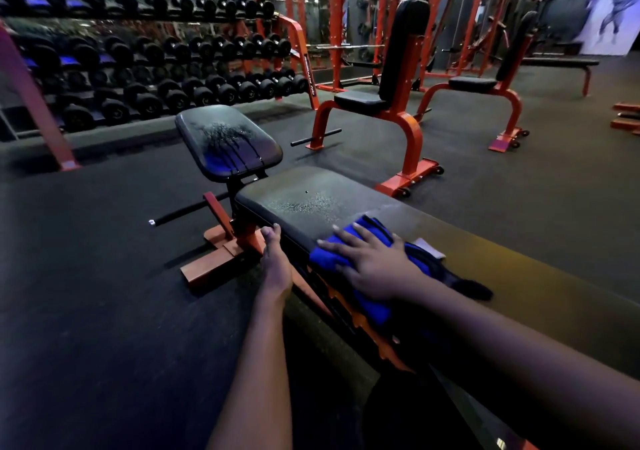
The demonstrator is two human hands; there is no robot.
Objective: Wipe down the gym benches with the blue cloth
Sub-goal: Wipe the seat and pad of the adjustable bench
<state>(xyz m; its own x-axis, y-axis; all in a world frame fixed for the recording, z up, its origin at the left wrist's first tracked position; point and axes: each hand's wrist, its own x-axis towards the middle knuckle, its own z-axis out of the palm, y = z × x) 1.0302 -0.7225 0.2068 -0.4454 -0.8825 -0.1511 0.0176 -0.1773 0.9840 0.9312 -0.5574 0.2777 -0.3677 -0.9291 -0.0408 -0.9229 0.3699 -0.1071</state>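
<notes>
Both forearms stretch out ahead of me over the dark rubber floor. My left hand hooks onto the near edge of the long back pad of the adjustable bench, thumb on top, bracing me. My right hand lies flat with fingers spread, pressing the blue cloth onto the pad's top near that same edge; part of the cloth drapes down over the side.

The cloth looks soft, light and bunched into folds, so I judge it needs no grip at all. A flat palm on its thick middle should drag it along, though loose ends may trail or slip off the edge. The vinyl looks smooth, and it is wet, so the cloth should slide easily.

Spray droplets sit on the pad just beyond my fingers, and runs of liquid streak the tilted seat pad further on. Both patches look unwiped, so I reckon this bench is only partly done. Two upright benches on orange frames stand well apart across the floor, not yet reached.
</notes>
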